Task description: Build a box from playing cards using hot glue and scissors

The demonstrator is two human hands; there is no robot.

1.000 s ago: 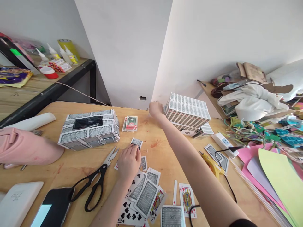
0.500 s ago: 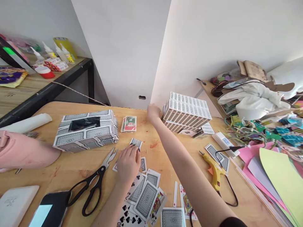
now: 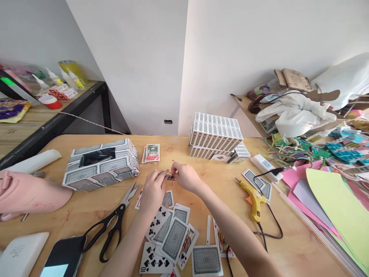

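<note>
My left hand (image 3: pixel 152 189) is closed on a playing card (image 3: pixel 172 177), whose coloured edge shows between my hands. My right hand (image 3: pixel 186 176) meets it from the other side, its fingers pinched at the card's right edge; most of the card is hidden. Just below lies a cut card piece (image 3: pixel 168 199) with a patterned back. Loose playing cards (image 3: pixel 173 239), some face up and some face down, overlap nearer to me. Black-handled scissors (image 3: pixel 117 221) lie partly open to the left of my left hand.
A card-covered box (image 3: pixel 100 163) with an opening on top stands at left, beside card packs (image 3: pixel 152 153). Stacked card boxes (image 3: pixel 216 132) stand at back right. A yellow glue gun (image 3: pixel 255 200) and its cord lie right, near a power strip (image 3: pixel 266 168). A phone (image 3: pixel 62 256) is front left.
My right hand has come back from beside the stacked boxes to my left hand, and it now pinches the card. The card is turned from its patterned back. The view has shifted slightly.
</note>
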